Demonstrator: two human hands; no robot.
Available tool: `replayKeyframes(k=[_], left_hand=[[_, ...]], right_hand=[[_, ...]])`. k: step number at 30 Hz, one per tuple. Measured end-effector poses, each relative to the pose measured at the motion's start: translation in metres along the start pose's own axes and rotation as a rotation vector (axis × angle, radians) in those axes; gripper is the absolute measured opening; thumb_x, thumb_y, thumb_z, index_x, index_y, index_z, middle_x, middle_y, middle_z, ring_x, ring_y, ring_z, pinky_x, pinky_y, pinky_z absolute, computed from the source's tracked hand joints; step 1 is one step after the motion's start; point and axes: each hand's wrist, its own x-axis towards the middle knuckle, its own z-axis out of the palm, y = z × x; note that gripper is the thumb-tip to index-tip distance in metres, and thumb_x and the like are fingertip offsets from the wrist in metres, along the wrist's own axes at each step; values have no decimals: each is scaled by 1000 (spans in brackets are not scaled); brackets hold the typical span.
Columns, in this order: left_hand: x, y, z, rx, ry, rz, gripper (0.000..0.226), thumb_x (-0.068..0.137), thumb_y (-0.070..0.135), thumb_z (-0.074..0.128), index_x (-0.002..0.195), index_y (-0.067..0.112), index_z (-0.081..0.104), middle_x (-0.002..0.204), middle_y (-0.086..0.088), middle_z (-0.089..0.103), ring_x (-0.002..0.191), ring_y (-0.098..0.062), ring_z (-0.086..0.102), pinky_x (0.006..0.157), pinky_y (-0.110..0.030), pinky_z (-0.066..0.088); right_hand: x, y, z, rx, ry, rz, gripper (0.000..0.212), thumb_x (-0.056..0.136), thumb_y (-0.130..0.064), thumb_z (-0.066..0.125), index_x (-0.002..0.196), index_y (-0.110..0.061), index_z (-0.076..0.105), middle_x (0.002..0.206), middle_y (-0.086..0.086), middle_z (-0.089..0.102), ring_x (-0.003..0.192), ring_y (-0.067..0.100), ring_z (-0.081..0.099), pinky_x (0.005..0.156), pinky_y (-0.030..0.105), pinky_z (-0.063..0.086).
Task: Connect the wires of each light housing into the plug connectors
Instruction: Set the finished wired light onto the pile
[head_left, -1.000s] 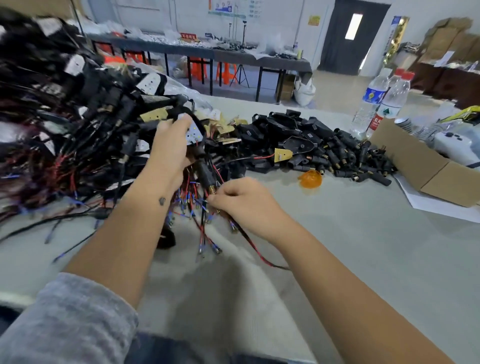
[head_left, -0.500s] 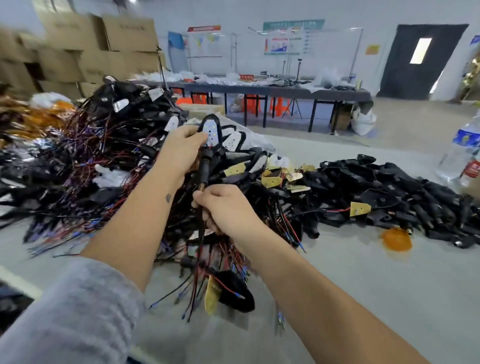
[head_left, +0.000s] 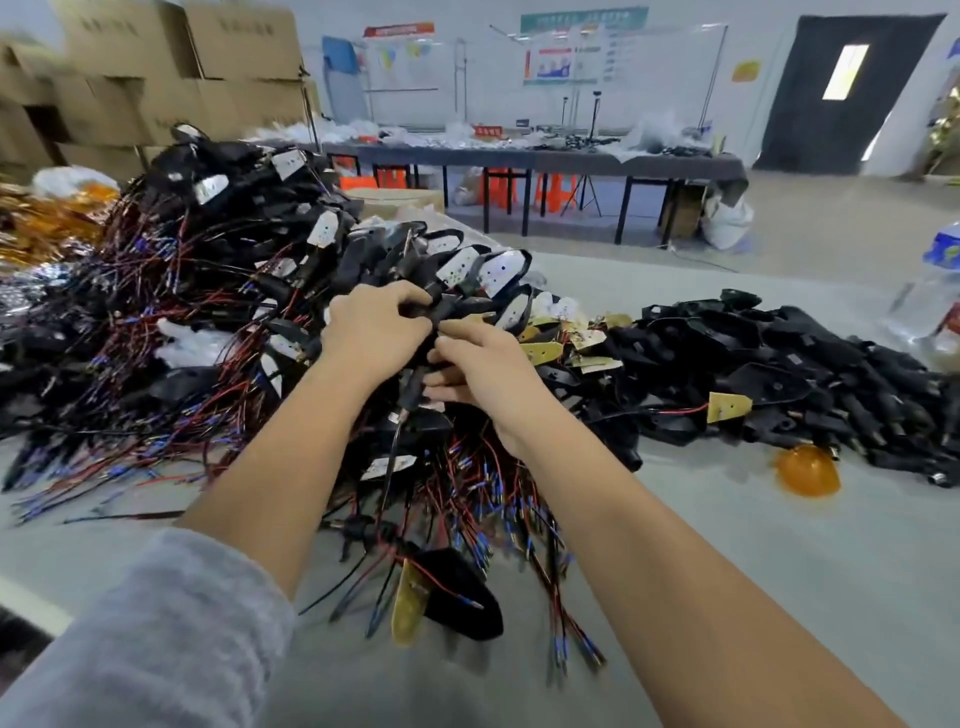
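A big heap of black light housings (head_left: 249, 291) with red, black and blue-tipped wires covers the table's left half. My left hand (head_left: 371, 332) grips a black housing (head_left: 441, 304) at the heap's front edge. My right hand (head_left: 483, 371) meets it there, fingers curled round a black plug connector (head_left: 410, 387) whose thin wire hangs down. Where the fingers touch is blurred. A loose housing with a brass plate (head_left: 452, 597) lies near the table's front. Another pile of black housings and plug connectors (head_left: 779, 374) lies at the right.
An orange lens (head_left: 808, 470) lies on the grey table (head_left: 779, 571) by the right pile. A water bottle (head_left: 935, 296) stands at the far right. Cardboard boxes (head_left: 156, 67) are stacked back left. A long dark workbench (head_left: 545, 156) crosses the room behind.
The view has swung left and up. Both hands have lifted the housing and plug connector higher onto the heap, and my right hand has closed in against my left.
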Motion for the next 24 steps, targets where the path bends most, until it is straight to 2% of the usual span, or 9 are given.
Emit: replayKeyframes(k=[5,7,10,13,15,17,20,22,24], left_hand=[[-27,19,17,166,184,8,38,86,37,61,123,31,56,151,-10,27,144,-29,10,112,-53,15],[-38,30,26,156,272,50,36,87,34,60,122,27,55,150,-9,27,144,-29,11,112,-52,14],[-54,50,45,92,310,165,21,88,28,57,108,27,65,138,1,43,135,-27,25,106,-46,22],[-70,69,70,-1,155,304,20,89,19,51,93,26,69,102,10,61,108,-23,52,80,-35,40],[-80,81,89,-76,1,309,22,91,17,48,93,27,68,80,15,59,80,-15,58,61,-28,38],[-86,90,107,-80,-100,315,26,93,15,47,99,28,69,85,12,63,77,-14,58,62,-28,42],[-90,102,130,-29,-298,354,35,95,12,45,119,28,65,108,0,64,95,-24,60,77,-36,51],[-91,107,142,115,-406,351,41,96,14,43,131,33,55,128,-5,57,105,-26,58,85,-37,49],[-90,110,151,239,-360,345,40,97,14,45,129,36,57,132,-2,56,113,-26,56,91,-37,43]], right_hand=[[-14,9,-23,-105,67,-42,22,100,-14,50,118,-16,61,93,-8,58,74,9,56,67,27,54],[-20,15,-36,-128,99,-45,19,99,-16,50,110,-20,65,93,-9,60,77,10,58,66,28,53],[-31,31,-62,-243,242,-57,19,95,-19,51,94,-27,68,90,-13,63,82,10,60,73,31,50],[-46,52,-95,-388,392,-60,19,92,-19,52,91,-29,68,85,-18,62,79,-1,56,67,23,43],[-58,63,-119,-451,441,-40,19,92,-19,51,93,-27,69,88,-19,63,80,-4,55,64,19,39],[-71,73,-140,-491,475,-10,21,90,-19,51,92,-27,70,91,-17,65,82,-1,57,64,20,40],[-87,84,-164,-459,516,41,22,90,-17,51,84,-30,67,90,-13,65,85,9,58,70,26,43],[-95,89,-174,-425,534,59,23,90,-14,51,81,-29,66,87,-14,65,84,6,58,70,23,43],[-99,92,-178,-375,543,46,23,90,-13,52,79,-27,68,81,-15,65,77,1,57,66,20,41]])
